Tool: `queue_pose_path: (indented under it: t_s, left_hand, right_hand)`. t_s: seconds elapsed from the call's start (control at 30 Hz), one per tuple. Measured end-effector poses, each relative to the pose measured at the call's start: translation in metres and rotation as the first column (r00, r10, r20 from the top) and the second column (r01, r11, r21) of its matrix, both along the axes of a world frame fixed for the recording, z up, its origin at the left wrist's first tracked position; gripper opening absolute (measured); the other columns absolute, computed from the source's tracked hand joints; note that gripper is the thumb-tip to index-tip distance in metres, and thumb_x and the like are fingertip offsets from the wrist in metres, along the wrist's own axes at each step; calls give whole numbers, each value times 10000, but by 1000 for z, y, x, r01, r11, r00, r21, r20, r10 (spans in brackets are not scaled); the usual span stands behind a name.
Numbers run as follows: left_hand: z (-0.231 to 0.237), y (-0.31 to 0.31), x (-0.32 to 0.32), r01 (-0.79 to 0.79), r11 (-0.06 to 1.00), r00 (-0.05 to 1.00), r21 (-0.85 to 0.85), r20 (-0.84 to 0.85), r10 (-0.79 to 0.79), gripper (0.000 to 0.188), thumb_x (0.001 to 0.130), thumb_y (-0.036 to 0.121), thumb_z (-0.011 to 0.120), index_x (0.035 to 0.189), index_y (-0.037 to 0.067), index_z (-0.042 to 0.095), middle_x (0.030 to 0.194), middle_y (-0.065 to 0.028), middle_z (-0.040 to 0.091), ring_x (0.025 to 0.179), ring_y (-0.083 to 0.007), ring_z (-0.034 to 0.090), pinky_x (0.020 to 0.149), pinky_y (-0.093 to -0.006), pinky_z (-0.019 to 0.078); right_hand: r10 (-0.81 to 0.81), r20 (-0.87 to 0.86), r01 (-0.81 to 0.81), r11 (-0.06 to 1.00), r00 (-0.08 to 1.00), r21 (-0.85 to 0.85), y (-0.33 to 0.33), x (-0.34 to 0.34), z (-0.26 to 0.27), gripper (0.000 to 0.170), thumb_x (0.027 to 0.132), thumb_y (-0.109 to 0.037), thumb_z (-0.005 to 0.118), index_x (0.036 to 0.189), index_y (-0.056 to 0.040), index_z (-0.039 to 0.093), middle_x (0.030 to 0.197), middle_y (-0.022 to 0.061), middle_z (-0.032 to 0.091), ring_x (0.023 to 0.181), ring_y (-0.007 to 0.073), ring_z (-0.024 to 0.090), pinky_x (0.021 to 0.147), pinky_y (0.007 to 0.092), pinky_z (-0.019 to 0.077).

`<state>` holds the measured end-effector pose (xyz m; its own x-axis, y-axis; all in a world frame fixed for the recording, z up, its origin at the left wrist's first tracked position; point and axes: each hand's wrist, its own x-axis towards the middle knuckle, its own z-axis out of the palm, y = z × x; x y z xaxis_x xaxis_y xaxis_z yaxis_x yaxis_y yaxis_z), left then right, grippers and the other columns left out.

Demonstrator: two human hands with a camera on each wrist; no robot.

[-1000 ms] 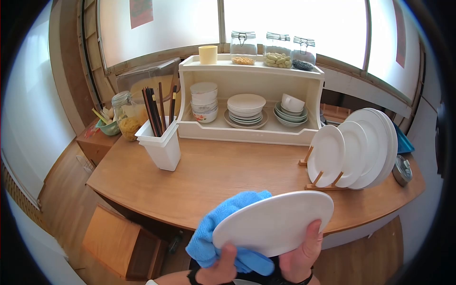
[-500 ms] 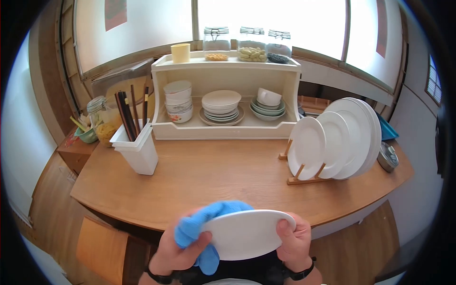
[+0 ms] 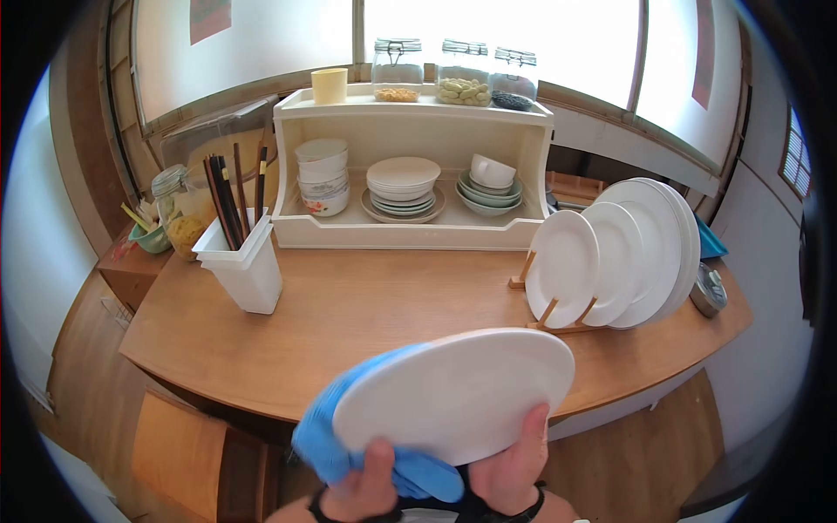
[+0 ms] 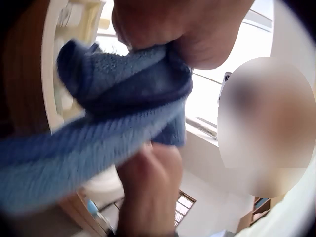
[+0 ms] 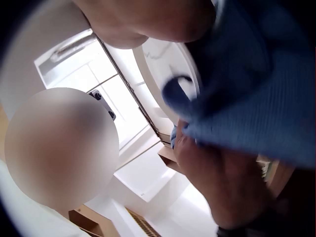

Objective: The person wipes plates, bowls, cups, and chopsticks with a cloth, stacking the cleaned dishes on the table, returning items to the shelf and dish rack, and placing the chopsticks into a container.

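A white plate (image 3: 458, 397) is held tilted above the table's front edge. My left hand (image 3: 362, 488) grips its lower left rim through a blue cloth (image 3: 323, 436), thumb on the near face. At the lower right rim my right hand (image 3: 514, 462) holds the plate, thumb on the near face and the fingers behind it. The cloth wraps behind the plate's left side and hangs below it. In the left wrist view the cloth (image 4: 123, 113) hangs between both hands; in the right wrist view the blue cloth (image 5: 256, 108) covers much of the plate's underside.
A wooden rack (image 3: 567, 328) with several white plates (image 3: 562, 270) stands right on the table (image 3: 375, 296). White shelf (image 3: 410, 234) at the back holds bowls, plates and jars. At left are a white container (image 3: 248, 275) with chopsticks and a glass jar (image 3: 183, 218).
Over the last second the plate swung down flatter, then rose with its near face showing more. The left hand slid lower along the rim with the cloth. The head view shifted right.
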<state>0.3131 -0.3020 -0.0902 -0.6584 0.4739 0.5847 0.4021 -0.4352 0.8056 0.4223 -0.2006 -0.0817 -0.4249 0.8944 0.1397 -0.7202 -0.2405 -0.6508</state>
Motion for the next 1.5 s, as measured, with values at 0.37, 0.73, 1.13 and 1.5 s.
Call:
queue_pose_path:
  t_s: [0.37,0.73,1.13,1.5]
  left_hand:
    - [33,-2,-38,233,955,939,-186,-211,-270,445,868,73,655,1264,-20,474,1112,-132,606,962,-193,595,834,-328,481]
    - [-9,20,13,170,979,958,114,213,-191,584,933,225,601,1389,-15,328,1280,-115,511,1130,-192,507,983,-357,396]
    - [-17,34,-51,546,825,830,-148,-42,-557,425,909,120,608,1281,-29,464,1136,-149,597,1028,-218,579,880,-335,458]
    - [-25,48,-54,470,849,874,-243,-11,-486,452,901,203,654,1268,2,483,1078,-164,630,953,-254,632,828,-336,496]
  right_hand:
    - [-51,339,-76,934,939,349,30,32,-16,300,915,-254,660,1042,16,638,911,50,674,828,92,588,749,242,461]
    - [-23,-137,19,999,990,-31,9,7,21,331,985,-262,529,1220,-29,529,1165,102,617,1035,188,600,876,361,502]
    - [-657,387,-8,501,647,865,53,98,-11,373,945,-152,552,1226,77,463,1063,138,597,939,178,566,824,322,466]
    - [-980,32,439,117,196,891,152,111,146,426,996,-205,493,1338,28,391,1243,162,544,1046,213,562,908,327,455]
